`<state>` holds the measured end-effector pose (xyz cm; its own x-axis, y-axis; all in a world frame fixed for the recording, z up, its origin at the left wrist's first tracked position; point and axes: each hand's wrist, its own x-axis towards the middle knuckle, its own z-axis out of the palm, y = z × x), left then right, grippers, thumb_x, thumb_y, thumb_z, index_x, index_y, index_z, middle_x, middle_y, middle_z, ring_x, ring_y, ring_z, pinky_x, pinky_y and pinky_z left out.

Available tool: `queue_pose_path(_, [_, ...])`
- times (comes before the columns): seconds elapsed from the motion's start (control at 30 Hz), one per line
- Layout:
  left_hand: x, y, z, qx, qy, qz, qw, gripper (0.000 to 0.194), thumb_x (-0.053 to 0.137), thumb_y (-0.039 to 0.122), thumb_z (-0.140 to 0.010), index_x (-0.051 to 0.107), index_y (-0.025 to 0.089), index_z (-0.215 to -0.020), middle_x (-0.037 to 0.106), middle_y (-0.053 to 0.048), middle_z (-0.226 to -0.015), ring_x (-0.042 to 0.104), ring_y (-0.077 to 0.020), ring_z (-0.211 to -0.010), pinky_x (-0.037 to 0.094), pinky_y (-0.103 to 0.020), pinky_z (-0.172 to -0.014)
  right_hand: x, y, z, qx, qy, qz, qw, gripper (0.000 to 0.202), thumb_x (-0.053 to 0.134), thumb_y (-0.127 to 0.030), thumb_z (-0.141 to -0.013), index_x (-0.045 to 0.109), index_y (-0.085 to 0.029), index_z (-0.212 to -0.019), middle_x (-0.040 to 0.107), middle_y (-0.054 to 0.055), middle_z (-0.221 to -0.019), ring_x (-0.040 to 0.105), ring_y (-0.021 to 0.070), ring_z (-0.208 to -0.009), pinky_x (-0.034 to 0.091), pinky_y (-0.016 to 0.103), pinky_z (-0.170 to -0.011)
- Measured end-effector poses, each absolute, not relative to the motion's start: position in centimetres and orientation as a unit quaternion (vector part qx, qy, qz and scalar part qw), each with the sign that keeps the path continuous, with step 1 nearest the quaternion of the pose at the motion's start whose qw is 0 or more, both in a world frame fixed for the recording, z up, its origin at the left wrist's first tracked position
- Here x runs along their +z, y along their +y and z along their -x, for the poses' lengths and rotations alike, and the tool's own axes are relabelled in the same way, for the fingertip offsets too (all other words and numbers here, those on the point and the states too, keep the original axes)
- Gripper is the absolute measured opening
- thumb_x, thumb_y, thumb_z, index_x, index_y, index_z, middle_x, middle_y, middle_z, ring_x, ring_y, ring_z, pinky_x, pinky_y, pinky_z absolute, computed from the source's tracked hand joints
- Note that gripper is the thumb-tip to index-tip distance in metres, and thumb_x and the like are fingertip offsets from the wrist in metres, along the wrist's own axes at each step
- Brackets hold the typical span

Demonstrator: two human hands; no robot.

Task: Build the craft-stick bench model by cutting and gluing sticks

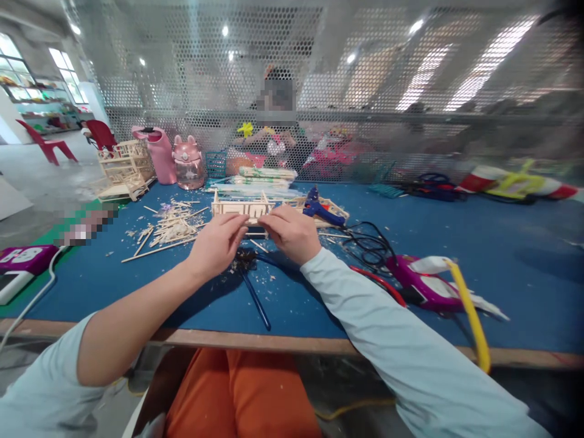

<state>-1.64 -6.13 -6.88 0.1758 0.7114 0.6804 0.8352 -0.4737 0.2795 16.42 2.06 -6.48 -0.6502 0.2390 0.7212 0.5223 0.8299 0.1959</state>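
Both my hands meet near the middle of the table, fingers bent and pinched together. Between the fingertips of my left hand (220,238) and my right hand (294,233) shows a small pale wooden stick piece (252,222). Just behind them stands a small wooden stick frame (223,205), partly covered by my fingers; whether they touch it I cannot tell. Pliers with blue handles (256,298) lie on the mat below my hands. A blue glue gun (322,210) rests beyond my right hand, its black cord coiled beside it.
Loose sticks and shavings (176,228) lie left of my hands. Behind are bundled sticks (267,177), a pink bottle (162,157), a clear pink bottle (189,170) and a wooden stick model (123,167). Purple devices (426,286) sit at both sides. A perforated metal panel (191,79) stands behind.
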Motion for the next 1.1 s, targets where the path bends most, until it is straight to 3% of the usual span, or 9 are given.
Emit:
queue_pose_path(0.3, [-6.8, -6.3, 1.3, -0.332, -0.573, 0.749, -0.02, 0.029, 0.041, 0.029, -0.09, 0.068, 0.018, -0.093, 0.072, -0.007, -0.086, 0.065, -0.0201, -0.076, 0.044, -0.028, -0.069, -6.0, 0.6, -15.7, -0.125, -0.915, 0.212, 0.319, 0.023, 0.045, -0.03, -0.09, 0.066, -0.019, -0.09, 0.066, 0.007, -0.086, 0.056, 0.0168, -0.08, 0.039, 0.027, -0.068])
queue_pose_path(0.43, [-6.3, -6.2, 2.3, -0.433, -0.574, 0.694, -0.046, 0.029, 0.042, 0.034, -0.09, 0.066, 0.018, -0.083, 0.069, -0.004, -0.072, 0.061, -0.0151, -0.063, 0.043, -0.025, -0.063, -5.5, -0.2, -17.1, 0.002, -0.928, 0.345, 0.139, 0.02, 0.066, -0.039, -0.075, 0.061, -0.02, -0.076, 0.063, 0.002, -0.069, 0.053, 0.0145, -0.06, 0.033, 0.026, -0.053])
queue_pose_path(0.53, [-6.2, -6.0, 2.9, -0.514, -0.55, 0.652, -0.095, 0.026, 0.044, 0.034, -0.089, 0.062, 0.016, -0.084, 0.068, -0.003, -0.072, 0.057, -0.0124, -0.058, 0.044, -0.023, -0.06, -6.2, -0.6, -17.9, 0.044, -0.923, 0.38, 0.036, 0.016, 0.071, -0.032, -0.07, 0.058, -0.022, -0.068, 0.059, -0.001, -0.059, 0.048, 0.0124, -0.051, 0.027, 0.025, -0.048])
queue_pose_path(0.67, [-6.4, -5.8, 2.9, -0.552, -0.51, 0.627, -0.205, 0.025, 0.046, 0.037, -0.087, 0.058, 0.016, -0.08, 0.064, -0.002, -0.066, 0.054, -0.0106, -0.054, 0.043, -0.022, -0.056, -6.5, -0.6, -18.2, 0.061, -0.926, 0.369, 0.055, 0.018, 0.063, -0.019, -0.074, 0.051, -0.021, -0.061, 0.054, -0.002, -0.056, 0.044, 0.0115, -0.05, 0.027, 0.025, -0.049])
queue_pose_path(0.77, [-6.3, -6.0, 2.4, -0.533, -0.486, 0.628, -0.291, 0.026, 0.047, 0.039, -0.086, 0.058, 0.017, -0.077, 0.062, -0.002, -0.065, 0.054, -0.0115, -0.056, 0.044, -0.024, -0.056, -5.2, -0.6, -18.7, 0.138, -0.92, 0.353, 0.098, 0.013, 0.052, -0.019, -0.08, 0.047, -0.021, -0.068, 0.049, -0.004, -0.056, 0.042, 0.0105, -0.052, 0.031, 0.024, -0.051])
queue_pose_path(0.87, [-6.0, -6.8, 1.4, -0.51, -0.463, 0.661, -0.298, 0.024, 0.049, 0.035, -0.085, 0.06, 0.017, -0.072, 0.065, -0.008, -0.092, 0.06, -0.0179, -0.089, 0.048, -0.031, -0.079, -4.0, -0.5, -19.5, 0.208, -0.899, 0.34, 0.182, 0.006, 0.044, -0.024, -0.083, 0.047, -0.02, -0.08, 0.042, -0.007, -0.055, 0.038, 0.0098, -0.051, 0.031, 0.023, -0.052])
queue_pose_path(0.97, [-6.0, -8.0, 0.2, -0.521, -0.472, 0.661, -0.265, 0.021, 0.048, 0.03, -0.086, 0.062, 0.019, -0.074, 0.054, -0.009, -0.123, 0.039, -0.0222, -0.129, 0.03, -0.039, -0.107, -3.8, -0.3, -20.0, 0.272, -0.861, 0.35, 0.251, 0.011, 0.044, -0.031, -0.083, 0.045, -0.02, -0.084, 0.035, -0.009, -0.051, 0.033, 0.0089, -0.047, 0.027, 0.022, -0.048])
queue_pose_path(1.03, [-6.2, -8.4, -0.6, -0.54, -0.492, 0.636, -0.249, 0.02, 0.047, 0.029, -0.087, 0.062, 0.02, -0.077, 0.051, -0.009, -0.129, 0.027, -0.0225, -0.137, 0.019, -0.043, -0.112, -4.0, -0.2, -20.0, 0.336, -0.823, 0.345, 0.3, 0.015, 0.047, -0.035, -0.082, 0.044, -0.021, -0.086, 0.035, -0.01, -0.05, 0.031, 0.0082, -0.044, 0.024, 0.022, -0.045])
queue_pose_path(1.1, [-6.6, -8.4, -1.1, -0.547, -0.499, 0.618, -0.264, 0.019, 0.047, 0.029, -0.087, 0.061, 0.02, -0.076, 0.055, -0.009, -0.125, 0.03, -0.0226, -0.135, 0.019, -0.044, -0.111, -4.0, -0.1, -19.9, 0.415, -0.769, 0.337, 0.35, 0.022, 0.05, -0.04, -0.081, 0.041, -0.022, -0.089, 0.035, -0.011, -0.049, 0.028, 0.0072, -0.04, 0.022, 0.02, -0.041])
